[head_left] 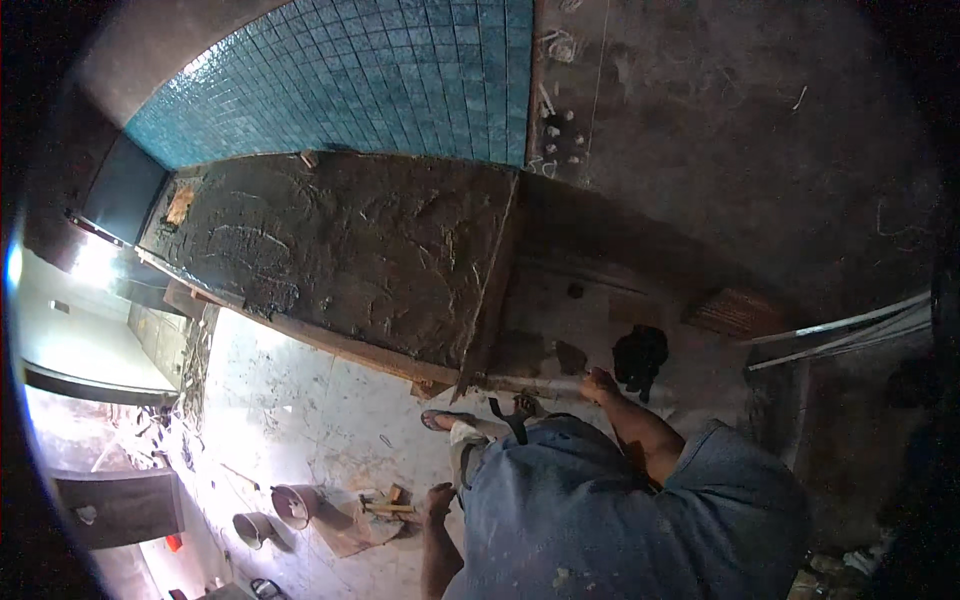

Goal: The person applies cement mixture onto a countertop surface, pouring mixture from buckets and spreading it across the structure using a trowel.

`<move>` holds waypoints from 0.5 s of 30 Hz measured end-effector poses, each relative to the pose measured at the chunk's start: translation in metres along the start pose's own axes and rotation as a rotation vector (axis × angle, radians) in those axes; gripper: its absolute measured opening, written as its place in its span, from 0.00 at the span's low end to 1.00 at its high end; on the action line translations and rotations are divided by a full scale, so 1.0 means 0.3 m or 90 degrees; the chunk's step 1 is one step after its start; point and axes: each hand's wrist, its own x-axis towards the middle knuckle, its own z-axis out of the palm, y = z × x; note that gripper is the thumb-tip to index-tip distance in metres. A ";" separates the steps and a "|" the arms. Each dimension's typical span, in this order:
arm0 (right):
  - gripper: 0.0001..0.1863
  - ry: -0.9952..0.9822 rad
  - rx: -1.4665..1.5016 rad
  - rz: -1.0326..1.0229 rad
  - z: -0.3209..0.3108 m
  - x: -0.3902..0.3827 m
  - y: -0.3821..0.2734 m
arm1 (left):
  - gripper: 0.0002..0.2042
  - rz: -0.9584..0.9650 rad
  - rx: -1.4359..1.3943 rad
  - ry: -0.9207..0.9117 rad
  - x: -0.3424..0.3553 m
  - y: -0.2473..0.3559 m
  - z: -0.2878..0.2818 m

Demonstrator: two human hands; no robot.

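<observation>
My left hand [438, 502] hangs low beside my body with its fingers curled in; whatever it may hold is hidden. Nearest to it on the floor, a hammer [390, 508] and small wood pieces lie on a flat brown sheet [352, 530]. My right hand [598, 386] reaches forward, fingers closed, and anything inside them is too small to make out. A dark bundle [640, 356] sits just beyond this hand. Ahead of me stands a raised slab [350, 255] coated in rough, wet-looking mortar, apart from both hands.
Blue-green tiles [400, 85] cover the wall behind the slab. A wooden board [330, 345] edges its front. Two buckets [290, 507] stand on the dusty pale floor at left. Pale pipes [850, 330] and a brown grate-like panel [738, 312] are at right.
</observation>
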 end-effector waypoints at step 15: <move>0.20 0.099 0.000 -0.035 0.043 -0.119 -0.028 | 0.30 0.152 0.129 -0.180 0.115 0.116 -0.093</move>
